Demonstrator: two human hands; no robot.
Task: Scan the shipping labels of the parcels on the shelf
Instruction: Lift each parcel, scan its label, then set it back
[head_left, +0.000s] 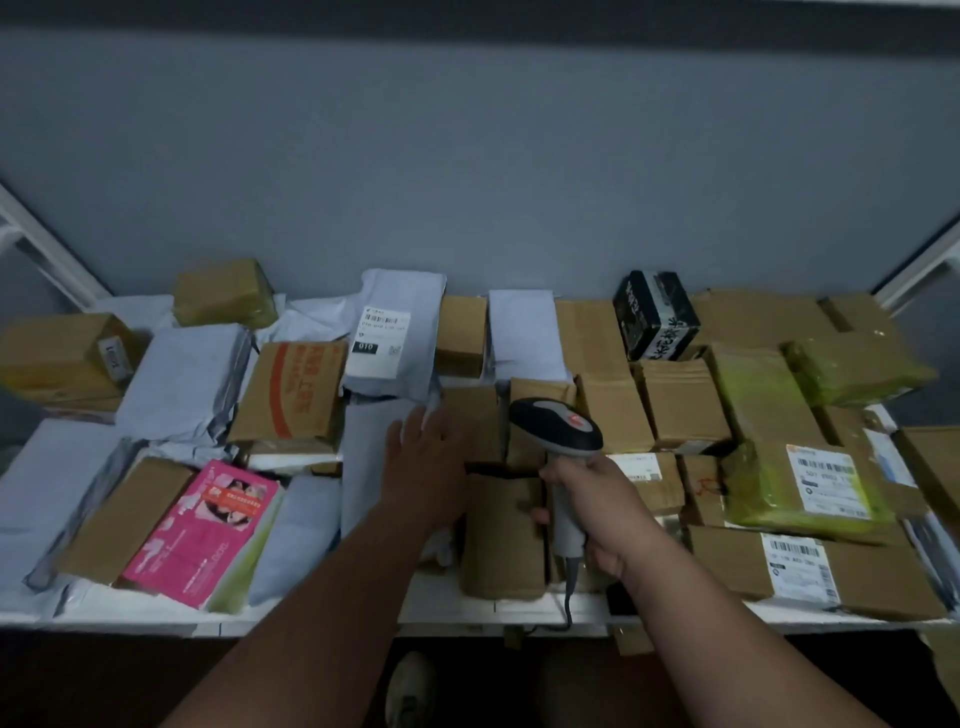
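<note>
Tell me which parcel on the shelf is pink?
The pink parcel lies flat at the front left of the shelf, left of the left hand. The others are brown cardboard, white or grey bags, one black box, or yellow-green wrapped.

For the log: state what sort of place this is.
Probably a parcel sorting or pickup storeroom: a white shelf crowded with cardboard boxes and grey mailer bags, several bearing barcode labels, and a handheld scanner gripped in the right hand.
</note>
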